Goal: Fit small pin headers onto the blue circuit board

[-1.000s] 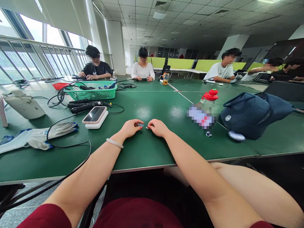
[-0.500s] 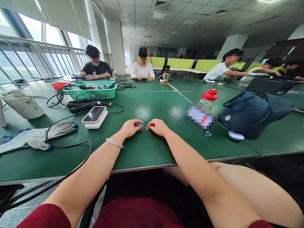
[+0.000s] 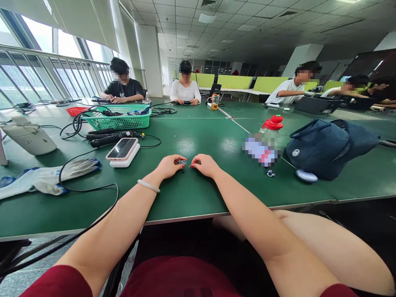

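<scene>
Between the thumb and fingers of my left hand (image 3: 169, 166) is a small dark circuit board (image 3: 182, 162) with white markings. My right hand (image 3: 204, 165) faces it a short gap away, thumb and forefinger pinched on a tiny pale piece (image 3: 189, 166) too small to name. Both hands are just above the green table (image 3: 198, 198), and the two held things are apart. My other fingers curl in and are partly hidden.
Left are a pink-cased phone (image 3: 123, 149), work gloves (image 3: 74, 168), a black cable and a green basket (image 3: 120, 121). To the right stand a red-lidded bottle (image 3: 272, 123), a dark blue bag (image 3: 324, 148) and a round white object (image 3: 306, 176). Several people sit across the table.
The tiny piece in my right fingers shows less and looks turned. My left hand stays nearly still. At the far right, a person's outstretched arm has drawn back and a black case has shifted left.
</scene>
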`<state>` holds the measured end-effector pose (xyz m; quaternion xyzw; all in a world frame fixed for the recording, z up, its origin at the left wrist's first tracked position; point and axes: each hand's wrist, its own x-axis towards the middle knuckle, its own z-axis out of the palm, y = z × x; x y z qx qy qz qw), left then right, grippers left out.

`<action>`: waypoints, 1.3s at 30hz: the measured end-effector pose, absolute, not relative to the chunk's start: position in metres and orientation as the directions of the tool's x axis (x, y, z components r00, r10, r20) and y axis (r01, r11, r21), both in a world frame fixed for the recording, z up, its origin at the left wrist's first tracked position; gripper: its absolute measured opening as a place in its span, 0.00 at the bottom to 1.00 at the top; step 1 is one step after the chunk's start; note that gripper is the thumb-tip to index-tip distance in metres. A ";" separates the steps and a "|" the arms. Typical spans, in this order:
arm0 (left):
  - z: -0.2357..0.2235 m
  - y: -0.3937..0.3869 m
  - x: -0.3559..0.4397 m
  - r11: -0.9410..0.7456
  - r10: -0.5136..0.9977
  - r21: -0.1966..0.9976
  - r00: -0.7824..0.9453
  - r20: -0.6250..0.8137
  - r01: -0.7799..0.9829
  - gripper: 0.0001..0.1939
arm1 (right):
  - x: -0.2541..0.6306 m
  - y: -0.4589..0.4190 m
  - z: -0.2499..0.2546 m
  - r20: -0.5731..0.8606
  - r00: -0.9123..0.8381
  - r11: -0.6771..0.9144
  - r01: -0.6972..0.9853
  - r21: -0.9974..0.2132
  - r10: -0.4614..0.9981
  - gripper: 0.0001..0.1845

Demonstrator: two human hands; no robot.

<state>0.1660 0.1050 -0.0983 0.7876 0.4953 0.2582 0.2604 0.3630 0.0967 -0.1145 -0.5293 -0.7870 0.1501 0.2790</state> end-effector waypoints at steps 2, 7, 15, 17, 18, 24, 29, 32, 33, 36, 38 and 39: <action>-0.099 0.105 0.166 -0.369 0.915 0.668 0.378 0.139 0.646 0.19 | 0.363 0.096 -0.114 0.293 -0.282 0.401 0.746 -0.532 0.914 0.04; -0.099 0.106 0.166 -0.361 0.916 0.672 0.380 0.127 0.647 0.19 | 0.362 0.092 -0.109 0.300 -0.304 0.418 0.769 -0.484 0.904 0.04; -0.097 0.104 0.167 -0.371 0.916 0.651 0.377 0.137 0.663 0.18 | 0.361 0.089 -0.106 0.373 -0.272 0.435 0.763 -0.478 0.887 0.05; -0.096 0.104 0.167 -0.373 0.915 0.651 0.381 0.137 0.661 0.18 | 0.360 0.089 -0.106 0.391 -0.262 0.442 0.747 -0.497 0.882 0.05; -0.096 0.104 0.167 -0.372 0.915 0.653 0.381 0.136 0.660 0.18 | 0.359 0.089 -0.106 0.402 -0.258 0.448 0.737 -0.505 0.878 0.05; -0.097 0.104 0.166 -0.380 0.908 0.676 0.396 0.140 0.631 0.20 | 0.352 0.088 -0.106 0.456 -0.230 0.479 0.675 -0.561 0.859 0.06; -0.101 0.106 0.167 -0.373 0.890 0.765 0.436 0.134 0.525 0.24 | 0.346 0.088 -0.108 0.459 -0.212 0.476 0.646 -0.597 0.863 0.07; -0.103 0.106 0.168 -0.343 0.870 0.842 0.479 0.117 0.417 0.25 | 0.345 0.088 -0.109 0.463 -0.217 0.483 0.640 -0.598 0.860 0.07; -0.103 0.106 0.169 -0.332 0.867 0.857 0.485 0.113 0.394 0.25 | 0.345 0.088 -0.109 0.462 -0.218 0.484 0.639 -0.599 0.860 0.07; -0.101 0.105 0.169 -0.298 0.868 0.887 0.487 0.098 0.352 0.26 | 0.344 0.086 -0.108 0.448 -0.207 0.468 0.633 -0.617 0.870 0.07; -0.101 0.104 0.169 -0.289 0.868 0.895 0.488 0.094 0.340 0.26 | 0.344 0.085 -0.106 0.431 -0.194 0.451 0.617 -0.645 0.881 0.08; -0.101 0.104 0.169 -0.288 0.868 0.896 0.488 0.095 0.337 0.26 | 0.343 0.085 -0.106 0.420 -0.188 0.441 0.606 -0.662 0.888 0.08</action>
